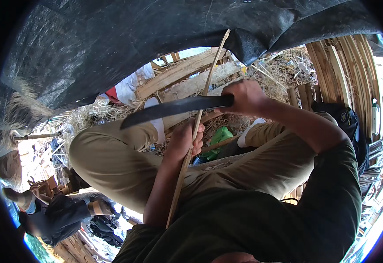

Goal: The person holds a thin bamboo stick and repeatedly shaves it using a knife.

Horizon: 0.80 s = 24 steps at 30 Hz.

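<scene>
A long thin wooden strip [209,79] runs from near my chest up toward the black sheet. My left hand [185,139] is wrapped round its middle, in front of my lap. In my right hand [245,97] is the handle of a machete, closed in my fist. The machete's dark, curved blade [169,111] points left and crosses the strip just above my left hand. Whether the edge touches the wood cannot be made out.
A black plastic sheet [112,44] hangs across the top. Planks [178,74], straw [283,70] and a green bag [221,139] lie beyond my crossed legs. Upright boards [345,65] and a black bag [342,120] are at right. Another person [60,215] is at lower left.
</scene>
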### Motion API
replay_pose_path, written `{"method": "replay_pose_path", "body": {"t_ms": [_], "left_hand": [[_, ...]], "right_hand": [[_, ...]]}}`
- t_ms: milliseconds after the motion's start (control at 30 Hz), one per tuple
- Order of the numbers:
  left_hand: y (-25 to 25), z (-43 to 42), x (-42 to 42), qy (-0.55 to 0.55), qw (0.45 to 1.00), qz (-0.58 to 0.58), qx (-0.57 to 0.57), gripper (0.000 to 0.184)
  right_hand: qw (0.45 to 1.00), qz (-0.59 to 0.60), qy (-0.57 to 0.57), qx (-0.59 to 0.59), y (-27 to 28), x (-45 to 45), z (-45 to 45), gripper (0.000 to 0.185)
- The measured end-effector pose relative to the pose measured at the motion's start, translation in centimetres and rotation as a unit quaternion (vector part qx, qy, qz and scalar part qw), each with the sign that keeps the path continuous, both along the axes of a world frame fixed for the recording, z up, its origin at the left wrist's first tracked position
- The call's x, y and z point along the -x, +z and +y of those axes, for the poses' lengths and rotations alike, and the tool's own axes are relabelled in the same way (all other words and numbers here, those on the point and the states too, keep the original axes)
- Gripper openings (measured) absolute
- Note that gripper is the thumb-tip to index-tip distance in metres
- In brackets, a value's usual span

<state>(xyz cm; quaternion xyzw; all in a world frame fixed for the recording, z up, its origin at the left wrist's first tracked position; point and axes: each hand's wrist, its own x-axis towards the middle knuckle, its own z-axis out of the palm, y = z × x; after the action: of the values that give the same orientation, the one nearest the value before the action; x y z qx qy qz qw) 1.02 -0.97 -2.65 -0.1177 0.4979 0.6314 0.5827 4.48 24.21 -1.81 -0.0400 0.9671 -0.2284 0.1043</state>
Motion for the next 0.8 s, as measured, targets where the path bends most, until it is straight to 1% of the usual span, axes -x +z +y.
{"method": "replay_pose_path", "body": {"t_ms": [33, 133, 233, 333, 367, 433, 467, 500, 600, 633, 733, 800], "left_hand": [[-0.2, -0.1, 0.0, 0.005, 1.0, -0.009, -0.014, 0.023], [0.5, 0.3, -0.1, 0.002, 1.0, -0.022, 0.005, 0.024], [0.6, 0.6, -0.2, 0.012, 0.999, -0.026, 0.014, 0.023], [0.6, 0.6, -0.2, 0.008, 0.999, -0.035, 0.013, 0.022], [0.8, 0.6, -0.3, -0.002, 1.0, -0.025, 0.017, 0.025], [1.2, 0.8, -0.5, -0.022, 0.999, -0.005, 0.023, 0.032], [1.2, 0.8, -0.6, -0.021, 0.999, -0.007, 0.024, 0.032], [1.2, 0.7, -0.7, -0.02, 0.999, -0.008, 0.025, 0.033], [1.1, 0.6, -0.9, -0.023, 0.999, -0.001, 0.027, 0.034], [1.1, 0.4, -1.0, -0.026, 0.999, 0.004, 0.028, 0.034], [1.5, 0.3, -1.3, -0.023, 0.999, -0.011, 0.027, 0.036], [1.1, -0.3, -1.2, -0.024, 0.999, -0.016, 0.024, 0.03]], "right_hand": [[0.999, -0.001, -0.002, -0.049, 0.6, 0.3, 0.2, 0.031], [0.988, 0.129, -0.003, -0.084, -0.2, 0.5, 1.7, 0.031], [0.989, 0.116, 0.014, -0.089, 0.7, 0.9, 2.4, 0.032], [0.996, 0.085, 0.002, -0.034, 0.9, 1.6, 3.7, 0.032], [0.997, 0.041, -0.05, -0.032, 1.1, 1.7, 3.8, 0.041], [0.991, 0.086, -0.102, -0.019, -1.3, 1.8, 5.2, 0.041], [0.986, 0.108, -0.128, -0.012, -2.5, 2.0, 6.1, 0.041], [0.987, 0.047, -0.153, -0.023, -2.0, 2.3, 6.6, 0.045], [0.97, -0.05, -0.234, -0.035, -1.7, 3.7, 7.8, 0.049], [0.964, -0.075, -0.245, -0.067, -1.8, 3.9, 8.2, 0.053], [0.962, -0.027, -0.242, -0.122, -2.5, 4.2, 9.3, 0.052], [0.967, -0.012, -0.229, -0.11, -3.3, 4.4, 9.5, 0.05]]}}
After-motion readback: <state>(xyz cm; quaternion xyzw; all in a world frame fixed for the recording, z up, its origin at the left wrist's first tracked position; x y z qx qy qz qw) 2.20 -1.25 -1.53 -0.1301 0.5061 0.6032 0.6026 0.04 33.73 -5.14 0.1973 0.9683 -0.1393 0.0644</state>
